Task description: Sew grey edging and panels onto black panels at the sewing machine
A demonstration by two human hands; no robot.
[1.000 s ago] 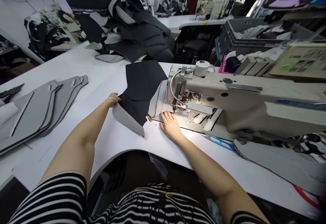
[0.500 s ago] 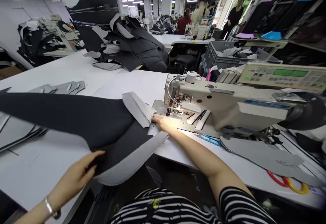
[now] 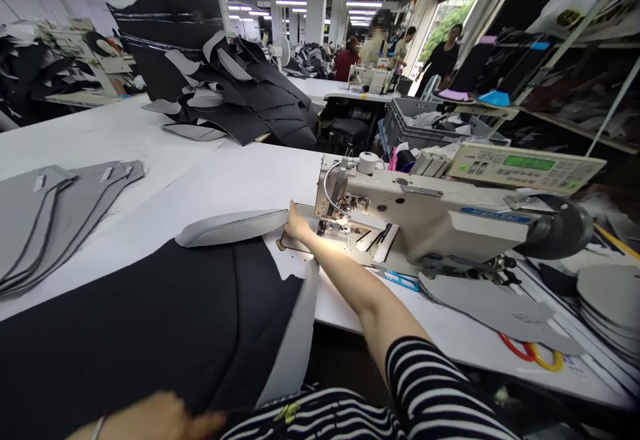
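Black, seamed, grey-edged fabric (image 3: 165, 313) sprawls, right hand (image 3: 299, 225) pinching its edge, left hand (image 3: 155, 417) too blurred to tell.

Black panel (image 3: 165, 313): swung nearer | left hand (image 3: 155, 417): drawn back closer

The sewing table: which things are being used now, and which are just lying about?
Seemingly in use:
black fabric with grey edges, right hand at a grey edge, left hand blurred by the black part
sewing machine, lit, beside the right hand

Lying about:
blue-handled snips
grey panels
dark fabric pile
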